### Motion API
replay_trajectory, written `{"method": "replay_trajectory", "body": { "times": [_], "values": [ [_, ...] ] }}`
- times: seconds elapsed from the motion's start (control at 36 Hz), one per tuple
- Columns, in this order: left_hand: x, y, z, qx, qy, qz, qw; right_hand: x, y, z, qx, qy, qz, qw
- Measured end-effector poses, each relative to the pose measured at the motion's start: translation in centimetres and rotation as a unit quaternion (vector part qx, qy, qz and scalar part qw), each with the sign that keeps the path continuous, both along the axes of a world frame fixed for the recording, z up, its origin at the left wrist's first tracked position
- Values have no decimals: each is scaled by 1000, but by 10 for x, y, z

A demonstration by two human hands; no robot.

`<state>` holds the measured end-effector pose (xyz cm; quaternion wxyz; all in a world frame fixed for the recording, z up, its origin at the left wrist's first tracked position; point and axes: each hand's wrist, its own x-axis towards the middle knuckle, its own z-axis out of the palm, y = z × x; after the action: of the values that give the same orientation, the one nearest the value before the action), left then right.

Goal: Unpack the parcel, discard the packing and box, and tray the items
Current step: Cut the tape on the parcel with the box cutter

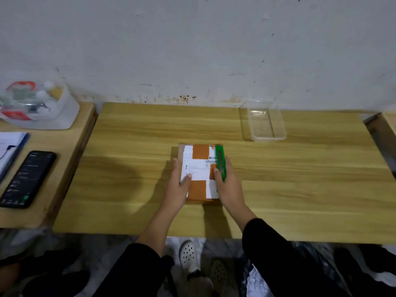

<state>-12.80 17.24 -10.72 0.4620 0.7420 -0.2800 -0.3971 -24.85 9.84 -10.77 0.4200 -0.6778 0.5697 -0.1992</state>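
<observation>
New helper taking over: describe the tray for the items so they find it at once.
Look at the middle wooden table against the stained wall. Along its far edge, beyond and right of the taped parcel, stands the tray, the only see-through thing there.

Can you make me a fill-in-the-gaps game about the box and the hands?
1. The right hand holds a slim plastic utility knife coloured ____.
2. The small cardboard parcel with a white label is sealed with ____ tape.
3. The flat black phone lies on the person's ____ side of the parcel.
4. The clear plastic tray stands farther back, to the ____ of the parcel.
Missing words: green; orange; left; right.
</observation>
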Motion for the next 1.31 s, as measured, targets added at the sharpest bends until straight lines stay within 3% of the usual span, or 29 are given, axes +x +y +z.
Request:
{"method": "replay_trajectory", "body": {
  "times": [0.25, 0.39, 0.47, 0.56, 0.64, 0.72, 0.83, 0.94, 1.03, 1.11, 1.31],
  "values": [
    [22, -1, 2, 1, 17, -74, 997, -16, -15, 6, -4, -46, -56, 997],
    [63, -16, 5, 52, -76, -160, 983, -22, -30, -1, 72, -94, -78, 990],
    [76, -33, 0, 85, -184, -107, 973, -22, -38, -2, 103, -138, -97, 980],
    [58, -41, 3, 100, -289, 25, 952, -19, -45, 5, 84, -152, -100, 980],
    [28, -37, 6, 102, -221, 164, 956, -15, -53, 12, 87, -183, -99, 974],
    [10, -30, -1, 106, -135, 226, 959, -10, -61, 20, 136, -210, -56, 967],
    [22, -31, -5, 67, -139, 175, 972, -8, -72, 27, 209, -217, 28, 953],
    [58, -43, -4, 89, -186, 72, 976, -8, -79, 27, 202, -180, 80, 959],
    [68, -52, 0, 82, -203, 93, 971, -5, -82, 24, 159, -135, 86, 974],
    [62, -55, 0, 70, -143, 140, 977, 1, -83, 20, 123, -108, 87, 983],
    [56, -53, -2, 57, -121, 158, 978, 19, -84, 21, 71, -86, 73, 991]
  ]
}}
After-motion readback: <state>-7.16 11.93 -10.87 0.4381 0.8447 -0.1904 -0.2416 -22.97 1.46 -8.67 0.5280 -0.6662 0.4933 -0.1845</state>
